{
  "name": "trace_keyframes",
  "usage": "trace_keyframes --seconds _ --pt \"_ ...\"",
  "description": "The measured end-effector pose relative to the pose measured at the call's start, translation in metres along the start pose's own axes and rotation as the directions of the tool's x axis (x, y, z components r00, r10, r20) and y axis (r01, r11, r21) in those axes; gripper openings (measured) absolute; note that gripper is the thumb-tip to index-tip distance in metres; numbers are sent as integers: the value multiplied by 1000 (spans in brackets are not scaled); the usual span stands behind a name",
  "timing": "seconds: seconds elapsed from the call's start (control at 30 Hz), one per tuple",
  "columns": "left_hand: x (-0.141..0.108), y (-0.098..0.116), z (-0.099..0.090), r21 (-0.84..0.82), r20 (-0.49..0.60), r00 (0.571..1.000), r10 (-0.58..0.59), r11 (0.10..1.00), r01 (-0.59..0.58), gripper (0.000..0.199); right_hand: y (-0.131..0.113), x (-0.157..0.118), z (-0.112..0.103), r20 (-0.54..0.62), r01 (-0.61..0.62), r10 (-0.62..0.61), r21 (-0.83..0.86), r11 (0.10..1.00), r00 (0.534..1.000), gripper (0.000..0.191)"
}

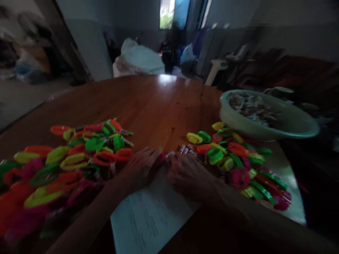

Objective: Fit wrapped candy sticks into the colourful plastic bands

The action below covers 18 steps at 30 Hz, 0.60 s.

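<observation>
My left hand [144, 164] is closed at the middle of the table, with a pink plastic piece [161, 158] at its fingertips. My right hand [182, 171] is closed beside it, its fingers curled around a small wrapped piece [171, 154] that meets the pink one. Blur and the fingers hide most of both. Under my hands lies a white sheet of printed paper [150, 215]. More small wrapped pieces [187, 149] rest just beyond my right knuckles.
Bright plastic loop-shaped pieces in orange, green, yellow and pink form a left pile [71, 162] and a right pile [238, 155]. A pale green basin [296, 121] holding many small wrapped pieces stands at the right edge of the round wooden table [153, 106]. Beyond it is a white sack [141, 58].
</observation>
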<state>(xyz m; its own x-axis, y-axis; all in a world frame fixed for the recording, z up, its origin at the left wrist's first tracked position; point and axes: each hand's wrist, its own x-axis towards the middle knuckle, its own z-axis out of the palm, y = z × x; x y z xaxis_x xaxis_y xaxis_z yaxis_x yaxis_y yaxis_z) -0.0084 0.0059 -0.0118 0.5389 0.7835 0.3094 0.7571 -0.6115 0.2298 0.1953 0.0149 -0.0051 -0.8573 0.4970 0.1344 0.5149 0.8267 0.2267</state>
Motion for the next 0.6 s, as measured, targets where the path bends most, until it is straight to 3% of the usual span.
trace_keyframes --seconds 0.1,0.2,0.33,0.4,0.43,0.53,0.6 --pt "-4 -14 1 26 -55 998 -1 1000 2 31 -4 7 -5 -90 30 -27 35 999 996 20" --pt "0 -26 -2 24 -26 1000 1 1000 -1 29 0 15 -6 -153 6 8 93 996 988 17" --pt "3 -18 -4 22 1 999 -50 999 50 28 19 10 -3 -19 -24 29 213 977 999 19" --pt "4 -15 -2 29 -22 996 -91 995 91 31 36 4 -1 32 -101 97 219 970 995 21" --pt "4 -14 -1 34 -31 994 -109 993 110 33 45 0 0 3 -192 195 202 961 981 22" --pt "4 -13 1 52 -46 989 -140 989 142 37 67 -11 2 -33 -444 458 193 875 888 21" --pt "3 -12 2 68 -52 989 -140 987 143 38 72 -18 3 -32 -512 525 174 841 851 22"
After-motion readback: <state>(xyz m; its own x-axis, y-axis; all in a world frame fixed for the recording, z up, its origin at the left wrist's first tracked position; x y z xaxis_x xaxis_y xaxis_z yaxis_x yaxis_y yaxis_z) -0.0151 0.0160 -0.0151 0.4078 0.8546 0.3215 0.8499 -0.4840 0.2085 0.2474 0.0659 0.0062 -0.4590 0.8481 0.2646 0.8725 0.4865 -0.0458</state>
